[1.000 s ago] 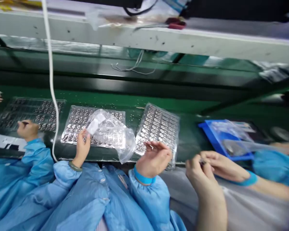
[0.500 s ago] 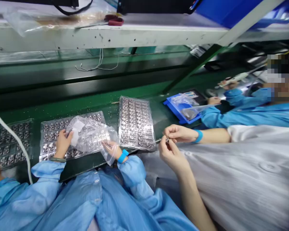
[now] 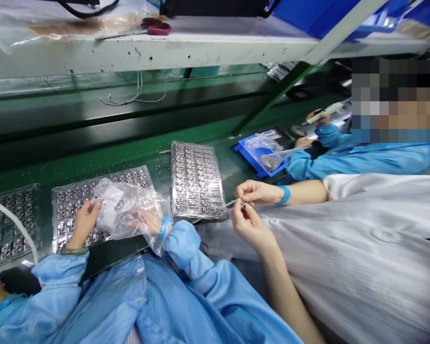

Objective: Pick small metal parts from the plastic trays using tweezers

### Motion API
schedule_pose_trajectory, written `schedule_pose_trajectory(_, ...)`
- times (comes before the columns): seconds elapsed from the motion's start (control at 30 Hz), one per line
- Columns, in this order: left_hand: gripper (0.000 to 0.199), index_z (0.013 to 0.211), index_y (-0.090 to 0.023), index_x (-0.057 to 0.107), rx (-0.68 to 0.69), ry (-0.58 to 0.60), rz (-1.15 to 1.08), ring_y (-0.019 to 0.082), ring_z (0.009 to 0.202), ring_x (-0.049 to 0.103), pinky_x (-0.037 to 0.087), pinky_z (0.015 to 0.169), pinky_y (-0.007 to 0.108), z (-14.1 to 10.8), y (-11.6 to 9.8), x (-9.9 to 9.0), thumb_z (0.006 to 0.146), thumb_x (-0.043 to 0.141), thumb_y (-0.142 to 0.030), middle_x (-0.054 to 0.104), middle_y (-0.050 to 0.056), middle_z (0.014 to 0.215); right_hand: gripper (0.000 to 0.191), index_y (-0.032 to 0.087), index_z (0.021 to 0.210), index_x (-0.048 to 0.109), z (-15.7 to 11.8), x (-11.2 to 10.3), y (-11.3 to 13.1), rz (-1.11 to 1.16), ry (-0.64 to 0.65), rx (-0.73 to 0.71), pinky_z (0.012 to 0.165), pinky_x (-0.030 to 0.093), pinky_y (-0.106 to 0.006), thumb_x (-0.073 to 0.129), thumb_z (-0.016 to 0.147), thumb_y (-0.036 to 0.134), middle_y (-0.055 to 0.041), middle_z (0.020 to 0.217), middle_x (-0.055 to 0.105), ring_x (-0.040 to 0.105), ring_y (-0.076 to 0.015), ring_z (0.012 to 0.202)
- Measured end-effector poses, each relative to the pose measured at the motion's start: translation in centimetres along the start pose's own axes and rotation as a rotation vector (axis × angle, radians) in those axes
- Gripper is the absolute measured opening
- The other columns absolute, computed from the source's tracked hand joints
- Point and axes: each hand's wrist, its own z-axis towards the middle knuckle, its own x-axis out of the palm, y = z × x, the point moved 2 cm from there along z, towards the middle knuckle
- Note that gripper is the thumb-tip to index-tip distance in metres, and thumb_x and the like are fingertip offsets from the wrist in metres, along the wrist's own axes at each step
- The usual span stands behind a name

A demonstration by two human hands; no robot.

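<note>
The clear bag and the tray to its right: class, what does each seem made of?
The bag looks like thin, glossy plastic film: creased, see-through. The tray seems clear moulded plastic, shiny, with formed pockets; its contents look metallic.

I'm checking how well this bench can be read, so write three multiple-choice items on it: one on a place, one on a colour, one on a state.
1. Where is the clear bag?
A. On the floor
B. On a tray
C. Hanging from the shelf

2. What colour is the wristband on the right hand?
A. Blue
B. Green
C. Red

3. What state is the left hand in?
A. In a rubber glove
B. In a pocket
C. Bare

Answers:
1. B, since the bag lies across the tray under both hands.
2. A, since the band shows blue at the sleeve cuff.
3. C, since its bare skin and fingers show beside the bag.
</note>
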Motion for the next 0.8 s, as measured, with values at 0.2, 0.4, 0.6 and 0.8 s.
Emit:
schedule_pose_trajectory(0.2, 0.046, 0.108, -0.015, 0.052, -0.04, 0.061, -0.57, 0.019, 0.098, 0.057, 0.042, 0.089, 0.032, -2.1, -1.2, 0.1, 0.076, 0.059, -0.048, 0.059, 0.01, 0.109, 0.023, 0.006, 0.088, 0.067, 0.3, -0.1, 0.7, -0.263, -0.058, -0.087, 0.077, 0.051, -0.015, 0.063, 0.067, -0.001, -0.0064, 0.087, 0.064, 0.061, -0.0112, 0.088)
schedule_pose_trajectory(0.4, 0.05, 0.109, -0.013, 0.051, -0.082, 0.044, -0.662, 0.017, 0.093, 0.058, 0.044, 0.085, 0.031, -3.5, -3.1, 0.1, 0.074, 0.061, -0.047, 0.058, 0.012, 0.108, 0.025, 0.003, 0.079, 0.066, 0.2, -1.8, 0.2, 0.121, -0.143, 0.072, 0.075, 0.052, -0.017, 0.053, 0.067, -0.014, -0.0102, 0.088, 0.064, 0.061, -0.0139, 0.089)
schedule_pose_trajectory(0.6, 0.049, 0.097, -0.012, 0.049, -0.073, 0.076, -0.588, 0.015, 0.081, 0.059, 0.045, 0.074, 0.028, -4.2, -5.1, -0.1, 0.069, 0.064, -0.05, 0.061, 0.009, 0.092, 0.042, -0.006, 0.091, 0.06, -0.5, -2.7, 0.9, 0.84, -0.342, 0.288, 0.084, 0.049, -0.027, 0.023, 0.075, -0.018, -0.0203, 0.1, 0.061, 0.061, -0.0192, 0.096)
schedule_pose_trajectory(0.8, 0.047, 0.1, -0.011, 0.05, -0.048, 0.095, -0.57, 0.017, 0.091, 0.057, 0.043, 0.081, 0.028, -5.1, -6.2, -0.3, 0.073, 0.061, -0.048, 0.06, 0.011, 0.101, 0.035, -0.001, 0.075, 0.062, 0.1, -3.7, 0.9, 0.71, -0.422, 0.286, 0.089, 0.046, -0.028, 0.032, 0.072, -0.019, -0.0191, 0.099, 0.061, 0.061, -0.0185, 0.096)
